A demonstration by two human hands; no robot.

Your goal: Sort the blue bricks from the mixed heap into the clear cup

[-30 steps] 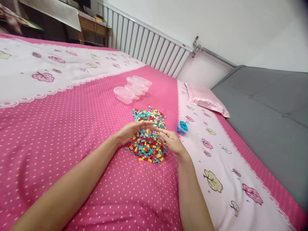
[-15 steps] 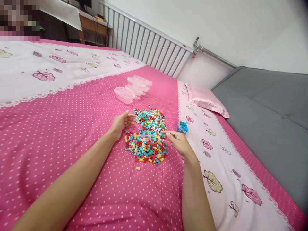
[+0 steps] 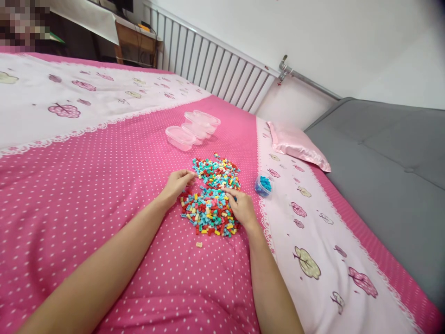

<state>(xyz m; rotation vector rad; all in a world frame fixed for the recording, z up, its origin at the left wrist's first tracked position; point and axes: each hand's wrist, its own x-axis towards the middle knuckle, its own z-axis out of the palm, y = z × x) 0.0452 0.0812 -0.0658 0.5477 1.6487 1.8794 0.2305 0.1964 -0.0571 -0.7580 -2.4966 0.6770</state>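
A heap of small red, blue, yellow and cream bricks (image 3: 212, 195) lies on the pink dotted bedspread (image 3: 104, 176). My left hand (image 3: 177, 183) rests at the heap's left edge, its fingers curled and pinching among the bricks; what they hold is too small to name. On the heap's right side my right hand (image 3: 239, 206) lies with its fingers bent down onto the bricks. A small clear cup of blue bricks (image 3: 264, 184) stands just right of the heap. One cream brick (image 3: 199, 244) lies alone below the heap.
Several clear plastic tubs (image 3: 193, 129) stand beyond the heap. A pink satin pillow (image 3: 299, 146) lies at the right, next to a grey sofa (image 3: 389, 176). A white radiator (image 3: 215, 65) runs along the far wall.
My right hand has moved left from beside the blue cup onto the heap. My left hand has closed from open fingers into a pinch at the heap's left edge.
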